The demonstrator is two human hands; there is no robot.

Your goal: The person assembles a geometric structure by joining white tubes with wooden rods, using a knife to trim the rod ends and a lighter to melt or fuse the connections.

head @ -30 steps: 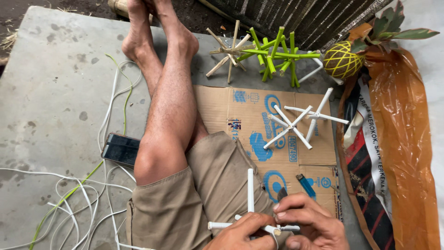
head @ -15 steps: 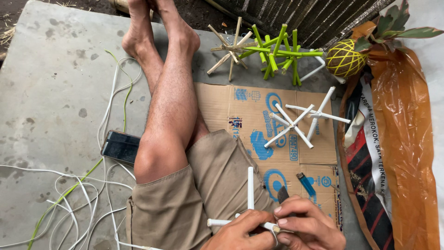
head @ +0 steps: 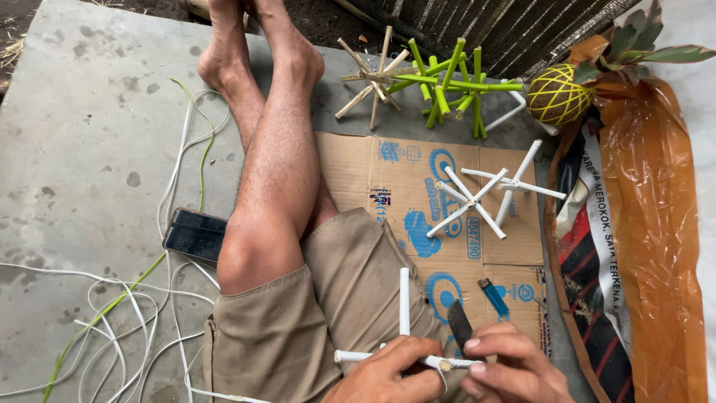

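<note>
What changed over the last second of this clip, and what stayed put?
The right hand has brought a dark blade up beside the white stick cross, which the left hand kept gripping. The blue lighter, the finished white stick stars, the green stick stars and the phone did not move.

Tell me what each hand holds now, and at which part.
The left hand grips a cross of white sticks where they join. The right hand holds a dark blade by its lower end.

Grey concrete floor slab (head: 82, 112) carries flattened brown cardboard (head: 358, 160) right, black phone (head: 195, 234) and white cords (head: 134, 313) left.
</note>
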